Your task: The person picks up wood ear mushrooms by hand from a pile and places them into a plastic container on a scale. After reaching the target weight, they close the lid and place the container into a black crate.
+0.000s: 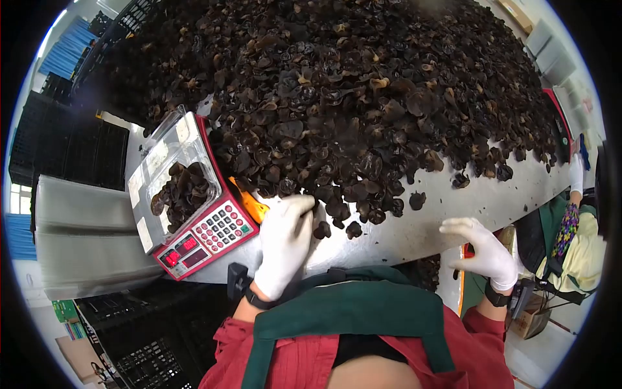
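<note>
A big heap of dark brown wood ear mushrooms (363,97) covers most of the metal table (427,201). My left hand (285,236), in a white glove, is at the heap's near edge with its fingers curled. A few loose mushrooms lie beside its fingertips; what the fingers hold, if anything, is hidden. Left of this hand stands a red and silver digital scale (217,228) bearing a clear plastic box (208,170) with wood ears inside. My right hand (479,251), also white-gloved, hovers by the table's front edge, fingers apart and holding nothing.
An orange-yellow object (249,202) lies between the scale and my left hand. Stacked clear plastic boxes (84,233) stand at the left, near black crates (65,139). At the right, another person's gloved hand (576,174) and patterned sleeve (567,227) show near another red-edged scale (558,120).
</note>
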`<state>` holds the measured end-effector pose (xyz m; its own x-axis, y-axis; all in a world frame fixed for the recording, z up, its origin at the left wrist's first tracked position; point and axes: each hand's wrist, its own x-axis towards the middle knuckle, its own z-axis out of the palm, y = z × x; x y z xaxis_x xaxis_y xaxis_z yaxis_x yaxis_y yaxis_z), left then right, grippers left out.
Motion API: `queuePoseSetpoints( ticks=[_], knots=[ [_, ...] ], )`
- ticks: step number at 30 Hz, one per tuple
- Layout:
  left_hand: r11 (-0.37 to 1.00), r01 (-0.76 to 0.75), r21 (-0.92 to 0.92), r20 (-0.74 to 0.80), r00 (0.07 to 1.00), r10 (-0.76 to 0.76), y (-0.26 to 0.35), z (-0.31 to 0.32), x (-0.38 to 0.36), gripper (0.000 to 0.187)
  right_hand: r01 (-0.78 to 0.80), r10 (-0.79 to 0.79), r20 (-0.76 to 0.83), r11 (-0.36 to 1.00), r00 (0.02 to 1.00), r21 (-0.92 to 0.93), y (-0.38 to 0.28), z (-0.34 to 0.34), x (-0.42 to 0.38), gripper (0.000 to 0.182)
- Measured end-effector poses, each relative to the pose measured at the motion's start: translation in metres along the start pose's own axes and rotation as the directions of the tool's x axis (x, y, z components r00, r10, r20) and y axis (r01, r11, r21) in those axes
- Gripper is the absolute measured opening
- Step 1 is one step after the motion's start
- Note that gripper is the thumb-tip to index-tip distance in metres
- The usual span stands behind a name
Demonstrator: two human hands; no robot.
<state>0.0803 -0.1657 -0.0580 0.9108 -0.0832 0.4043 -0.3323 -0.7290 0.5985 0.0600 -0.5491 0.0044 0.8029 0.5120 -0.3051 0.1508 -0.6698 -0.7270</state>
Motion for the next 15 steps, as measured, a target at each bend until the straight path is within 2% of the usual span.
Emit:
queuePoseSetpoints(
  ticks=[1,2,3,5,6,7,9,11,13,14,15],
  knots=[
    [0.997,-0.026,0.077,-0.05,0.998,0.03,-0.001,0.006,0.014,0.027,-0.021,0.016,-0.12,0.999,0.993,-0.038,-0.005,0.005,0.005,0.055],
    [0.986,-0.018,0.166,-0.071,0.997,0.03,-0.001,0.014,0.029,0.025,0.032,-0.036,-0.186,0.999,0.982,-0.023,-0.008,0.012,0.018,0.051],
    [0.968,-0.01,0.251,-0.092,0.995,0.034,-0.001,0.021,0.042,0.024,0.033,-0.037,-0.185,0.999,0.982,-0.028,-0.012,0.019,0.031,0.051],
    [0.906,-0.089,0.415,-0.001,0.995,0.098,-0.021,0.038,0.056,0.02,0.104,-0.112,-0.322,0.994,0.94,-0.043,-0.02,0.03,0.052,0.043],
    [0.857,-0.104,0.505,0.074,0.994,0.078,-0.03,0.045,0.059,0.018,0.098,-0.109,-0.325,0.994,0.94,-0.049,-0.024,0.034,0.059,0.043],
    [0.859,-0.11,0.5,0.073,0.994,0.084,-0.03,0.044,0.06,0.018,0.124,-0.149,-0.361,0.988,0.921,-0.092,-0.028,0.036,0.064,0.039],
    [0.907,-0.124,0.402,-0.033,0.988,0.15,-0.027,0.041,0.064,0.017,0.139,-0.182,-0.41,0.981,0.894,-0.132,-0.025,0.037,0.068,0.035],
    [0.941,-0.126,0.315,-0.236,0.95,0.206,-0.013,0.034,0.063,0.023,0.152,-0.192,-0.522,0.981,0.831,-0.119,-0.021,0.037,0.065,0.029],
    [0.978,-0.085,0.189,-0.251,0.959,0.132,0.004,0.024,0.055,0.022,0.109,-0.165,-0.606,0.986,0.778,-0.129,-0.018,0.031,0.06,0.027],
    [0.993,-0.122,0.002,-0.198,0.973,0.12,0.014,0.026,0.051,0.02,0.074,-0.143,-0.67,0.989,0.728,-0.13,-0.018,0.029,0.055,0.026],
    [0.973,-0.138,-0.185,-0.141,0.984,0.113,0.028,0.03,0.045,0.02,0.066,-0.137,-0.675,0.989,0.725,-0.13,-0.019,0.026,0.053,0.026]
  ],
)
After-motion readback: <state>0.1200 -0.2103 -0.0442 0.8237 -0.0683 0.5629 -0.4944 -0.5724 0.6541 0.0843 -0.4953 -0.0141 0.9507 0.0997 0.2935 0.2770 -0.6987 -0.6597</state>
